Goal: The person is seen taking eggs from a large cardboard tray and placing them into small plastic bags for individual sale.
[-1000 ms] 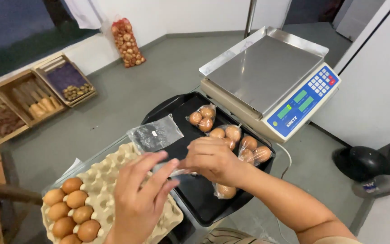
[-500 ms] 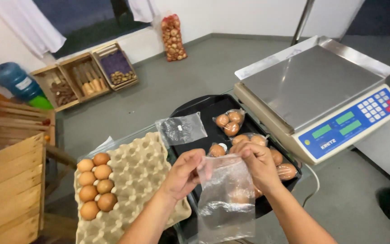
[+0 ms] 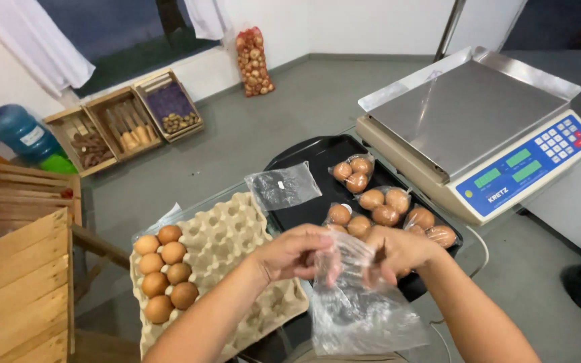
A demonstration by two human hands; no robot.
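your left hand (image 3: 297, 254) | right hand (image 3: 398, 250) | both grips pinch clear bag (image 3: 361, 306) mouth | limp, slippery film; hold rim | egg tray (image 3: 230, 235) at 9 o'clock

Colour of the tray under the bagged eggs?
Black tray, seen in the head view; the bagged eggs are brown.

Seven loose eggs (image 3: 165, 269), four bagged egg packs (image 3: 384, 208), three wooden crates (image 3: 126, 121).
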